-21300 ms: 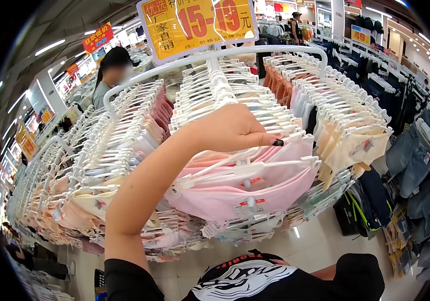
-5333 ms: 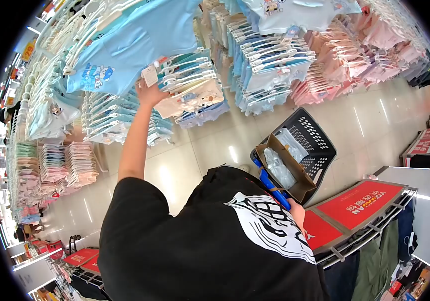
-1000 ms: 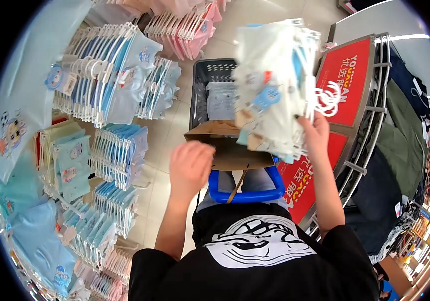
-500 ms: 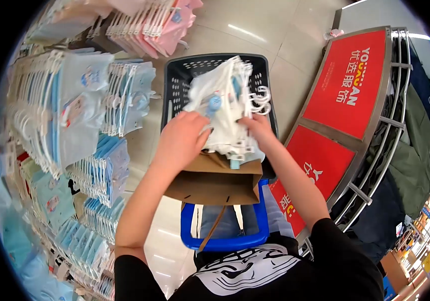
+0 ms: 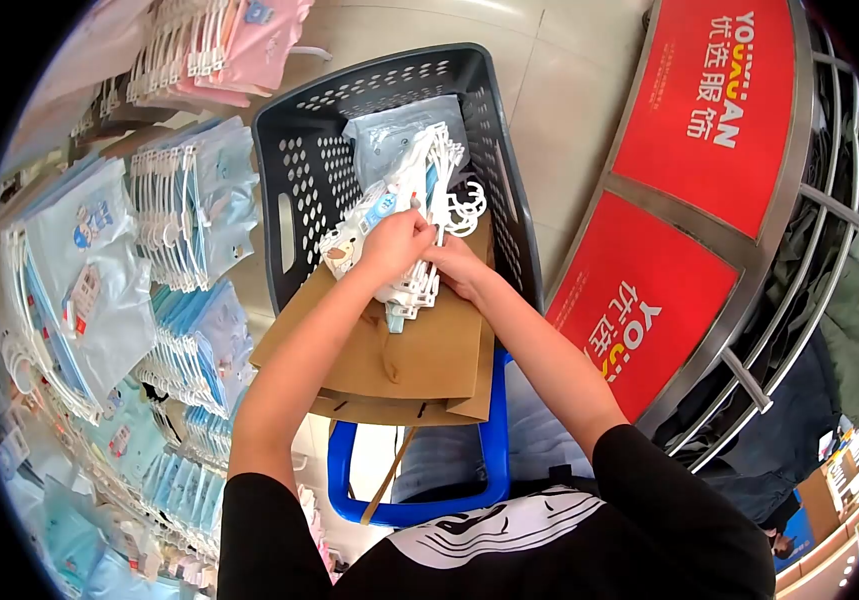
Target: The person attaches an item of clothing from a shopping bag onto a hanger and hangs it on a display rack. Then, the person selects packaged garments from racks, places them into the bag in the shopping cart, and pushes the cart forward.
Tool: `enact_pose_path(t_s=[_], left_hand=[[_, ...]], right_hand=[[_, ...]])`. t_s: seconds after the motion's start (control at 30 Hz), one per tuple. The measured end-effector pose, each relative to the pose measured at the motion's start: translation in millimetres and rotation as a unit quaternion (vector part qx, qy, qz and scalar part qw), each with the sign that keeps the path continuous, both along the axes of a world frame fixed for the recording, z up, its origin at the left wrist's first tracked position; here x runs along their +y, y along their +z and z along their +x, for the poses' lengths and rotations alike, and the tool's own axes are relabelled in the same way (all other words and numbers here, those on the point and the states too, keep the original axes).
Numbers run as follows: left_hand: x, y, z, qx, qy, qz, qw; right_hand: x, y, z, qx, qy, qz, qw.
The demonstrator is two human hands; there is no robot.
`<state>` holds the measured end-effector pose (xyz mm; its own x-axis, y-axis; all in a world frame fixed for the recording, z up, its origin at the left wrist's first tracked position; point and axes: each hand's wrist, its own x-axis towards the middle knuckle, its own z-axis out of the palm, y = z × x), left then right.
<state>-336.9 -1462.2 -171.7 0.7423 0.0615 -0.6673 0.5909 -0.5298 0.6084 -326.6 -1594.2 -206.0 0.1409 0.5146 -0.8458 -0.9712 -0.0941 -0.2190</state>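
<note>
A bundle of clear-bagged baby garments on white hangers point(image 5: 433, 185) is bunched over the shopping basket and a brown paper bag. My left hand point(image 5: 394, 245) lies on top of the bundle, its fingers closed at the hanger edges. Close against it, my right hand point(image 5: 456, 266) grips the hanger side from the right, fingers partly hidden. White hanger hooks point(image 5: 465, 208) stick out just above my right hand. The brown paper bag point(image 5: 389, 350) lies under the bundle and both wrists. Farther inside the dark grey basket point(image 5: 294, 130) sits a clear-bagged pale garment point(image 5: 374, 140).
Racks of bagged blue garments point(image 5: 189, 200) on hangers stand close on the left, with pink ones point(image 5: 259, 45) at the upper left. A metal-railed stand with red signs point(image 5: 709, 120) borders the right. The blue basket handle point(image 5: 496, 440) is near my body.
The bundle has tilted and been drawn nearer, uncovering the bagged garment in the basket. My hands have come together on it. The paper bag now lies flatter, and the view has shifted closer to the basket.
</note>
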Motion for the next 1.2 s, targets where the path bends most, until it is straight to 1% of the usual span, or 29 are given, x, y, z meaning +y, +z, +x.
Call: enact_pose_path(t_s=[0.07,0.17,0.2,0.3,0.33,0.37,0.43,0.47,0.5,0.53,0.63,0.7,0.73,0.77,0.83,0.87,0.9,0.97,1.03,1.13,1.2], left_hand=[[-1.1,-8.2,4.2,0.019,-0.003,-0.031,0.999],[-2.0,-16.6,9.3,-0.027,-0.004,-0.050,0.998],[-1.5,-20.0,10.8,-0.007,0.003,-0.063,0.998],[1.8,-35.9,6.1,0.013,0.137,-0.151,0.979],[3.8,-47.1,3.6,0.006,0.201,-0.173,0.964],[3.9,-37.8,10.1,0.056,0.321,-0.233,0.916],[14.5,-28.4,19.9,0.066,0.424,-0.248,0.869],[22.5,-26.2,20.9,0.045,0.419,-0.247,0.872],[29.7,-24.3,20.9,0.024,0.416,-0.246,0.875],[33.5,-24.6,23.0,0.029,0.423,-0.236,0.875],[41.7,-23.3,31.6,0.021,0.321,-0.172,0.931],[36.5,-28.7,40.3,0.018,0.237,-0.078,0.968],[35.0,-31.5,45.9,0.034,0.160,-0.055,0.985],[29.0,-38.2,48.4,0.022,0.115,-0.063,0.991],[11.1,-44.6,61.1,0.036,0.043,-0.030,0.998],[1.9,-47.4,68.1,0.043,0.026,-0.023,0.998],[-6.9,-53.0,74.7,0.049,0.008,-0.015,0.999],[-23.0,-71.2,84.5,0.068,0.018,-0.020,0.997],[-32.0,-79.3,96.1,0.075,-0.007,0.025,0.997],[-32.1,-98.0,100.6,0.015,0.040,0.121,0.992],[-23.1,-108.0,94.2,-0.071,0.083,0.127,0.986]], right_hand=[[-4.7,-2.1,-0.8,0.023,-0.022,0.003,0.999],[-7.6,-7.3,2.8,0.013,-0.042,0.012,0.999],[-7.3,-8.5,3.0,0.004,-0.055,0.014,0.998],[-8.5,2.0,10.0,0.015,-0.087,0.011,0.996],[-8.2,7.6,13.2,0.022,-0.070,-0.003,0.997],[-9.2,6.1,12.4,0.042,-0.085,0.001,0.996],[-10.6,1.2,11.6,0.081,-0.113,0.008,0.990],[-10.9,0.8,11.5,0.071,-0.089,-0.009,0.993],[-12.2,-1.4,11.3,0.092,-0.086,0.003,0.992],[-13.2,-4.6,12.5,0.112,-0.083,0.015,0.990],[-14.0,-6.2,17.3,0.190,-0.076,0.052,0.977],[-13.5,-1.7,21.2,0.240,-0.068,0.084,0.965],[-12.5,-12.4,14.3,0.276,-0.061,0.098,0.954],[-10.2,-10.5,11.8,0.288,-0.056,0.105,0.950],[-6.5,-1.7,6.0,0.311,-0.045,0.117,0.942],[-4.1,1.3,2.7,0.323,-0.043,0.132,0.936],[-0.1,11.8,3.1,0.325,-0.036,0.115,0.938],[4.0,36.1,7.4,0.314,-0.012,0.055,0.948],[1.8,32.3,1.7,0.286,-0.007,0.060,0.956],[-0.2,26.3,-1.2,0.245,0.013,0.038,0.969],[3.0,35.6,5.6,0.216,0.010,0.035,0.976]])
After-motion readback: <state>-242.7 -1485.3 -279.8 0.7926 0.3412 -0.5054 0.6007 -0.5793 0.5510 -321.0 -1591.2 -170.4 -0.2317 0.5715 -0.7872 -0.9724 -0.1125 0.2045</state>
